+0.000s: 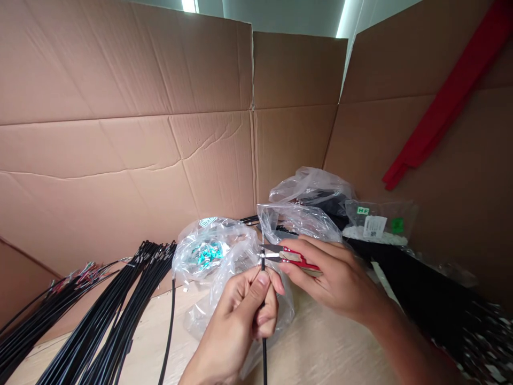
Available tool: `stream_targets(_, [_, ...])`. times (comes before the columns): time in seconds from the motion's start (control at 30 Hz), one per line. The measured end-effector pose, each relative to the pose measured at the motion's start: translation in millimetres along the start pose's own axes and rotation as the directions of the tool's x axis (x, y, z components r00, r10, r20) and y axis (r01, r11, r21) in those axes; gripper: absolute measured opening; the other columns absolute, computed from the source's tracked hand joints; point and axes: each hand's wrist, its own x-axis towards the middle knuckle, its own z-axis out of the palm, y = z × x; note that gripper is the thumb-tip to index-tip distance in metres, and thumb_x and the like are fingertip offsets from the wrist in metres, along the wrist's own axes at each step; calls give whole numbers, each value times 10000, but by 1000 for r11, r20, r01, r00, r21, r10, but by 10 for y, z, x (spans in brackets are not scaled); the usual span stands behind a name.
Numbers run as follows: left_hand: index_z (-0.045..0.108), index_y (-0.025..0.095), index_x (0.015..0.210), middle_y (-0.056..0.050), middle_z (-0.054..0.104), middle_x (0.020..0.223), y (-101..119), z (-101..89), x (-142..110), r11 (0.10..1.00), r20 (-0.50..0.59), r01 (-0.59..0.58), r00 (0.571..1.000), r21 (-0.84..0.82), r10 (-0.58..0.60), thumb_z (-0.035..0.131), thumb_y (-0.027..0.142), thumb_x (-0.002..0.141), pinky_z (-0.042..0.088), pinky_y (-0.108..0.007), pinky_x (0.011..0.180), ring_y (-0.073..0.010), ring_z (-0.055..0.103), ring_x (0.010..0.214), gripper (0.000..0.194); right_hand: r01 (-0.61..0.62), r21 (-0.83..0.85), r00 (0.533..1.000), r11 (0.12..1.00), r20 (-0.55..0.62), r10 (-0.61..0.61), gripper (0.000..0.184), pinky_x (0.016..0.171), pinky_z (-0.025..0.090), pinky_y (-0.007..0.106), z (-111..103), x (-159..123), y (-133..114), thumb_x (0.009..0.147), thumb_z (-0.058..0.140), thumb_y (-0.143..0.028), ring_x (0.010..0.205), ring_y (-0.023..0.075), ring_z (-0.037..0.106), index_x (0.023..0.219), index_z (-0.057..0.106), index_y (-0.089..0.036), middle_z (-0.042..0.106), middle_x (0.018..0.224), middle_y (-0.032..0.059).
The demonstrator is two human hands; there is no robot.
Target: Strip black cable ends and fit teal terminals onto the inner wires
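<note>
Closed around a black cable point(264, 353), my left hand point(244, 310) pinches it just below its upper end, which points away from me. The cable hangs down toward the bottom edge. My right hand point(332, 272) grips red-handled thread snips point(296, 258). Their blades reach left to the cable's tip, one on its far side and one across its near side. Whether the blades touch the cable is hard to tell. A clear plastic bag point(224, 283) lies crumpled behind my left hand.
Bundles of black cables point(108, 310) lie at left, some with coloured wire ends. A bag with shiny teal bits point(208, 251) rests at centre. Behind stand clear bags point(308, 187) and a bag of white pieces point(377, 230). More dark cables point(425, 294) lie right. Cardboard walls point(200, 160) enclose the wooden table point(324, 353).
</note>
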Motion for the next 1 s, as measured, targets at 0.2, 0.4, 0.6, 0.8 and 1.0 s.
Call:
stream_targets(0.2, [609, 148, 874, 65, 316, 552, 25, 18, -6, 999, -29, 7, 1000, 49, -6, 506, 377, 1039, 171, -171, 435, -54, 191, 468, 300, -96, 94, 993, 991, 84, 88, 117, 692, 523, 235, 0, 44, -23, 988, 609, -277, 738, 118, 671, 1051, 661, -192, 722, 864, 1])
stream_targets(0.4, [628, 134, 871, 78, 333, 542, 5, 21, -65, 995, -171, 100, 980, 10, -97, 663, 436, 938, 167, -154, 411, -47, 198, 470, 311, -360, 314, 926, 879, 236, 296, 216, 606, 431, 230, 201, -51, 15, 997, 555, -323, 632, 100, 514, 848, 637, -190, 591, 705, -33])
stream_targets(0.6, [608, 126, 832, 107, 376, 531, -240, -131, -129, 947, -359, 263, 879, -183, -313, 884, 456, 614, 151, -144, 395, -11, 184, 443, 481, -550, 406, 822, 729, 416, 389, 319, 572, 318, 240, 628, -328, 65, 984, 534, -321, 628, 98, 408, 709, 592, -168, 476, 651, -41])
stream_targets(0.8, [571, 136, 829, 116, 360, 513, -499, -288, -138, 918, -421, 304, 820, -254, -388, 779, 319, 627, 165, -144, 387, -11, 183, 419, 342, -623, 443, 768, 644, 500, 400, 323, 601, 326, 238, 940, -596, 76, 980, 522, -332, 671, 107, 441, 730, 625, -155, 527, 692, -26])
stream_targets(1.0, [561, 119, 866, 107, 336, 534, -637, -336, -140, 887, -454, 323, 770, -329, -448, 589, 190, 793, 147, -134, 394, -11, 165, 404, 105, -659, 415, 738, 627, 521, 430, 329, 559, 284, 233, 1070, -724, 95, 964, 531, -345, 633, 99, 397, 703, 594, -154, 485, 658, -35])
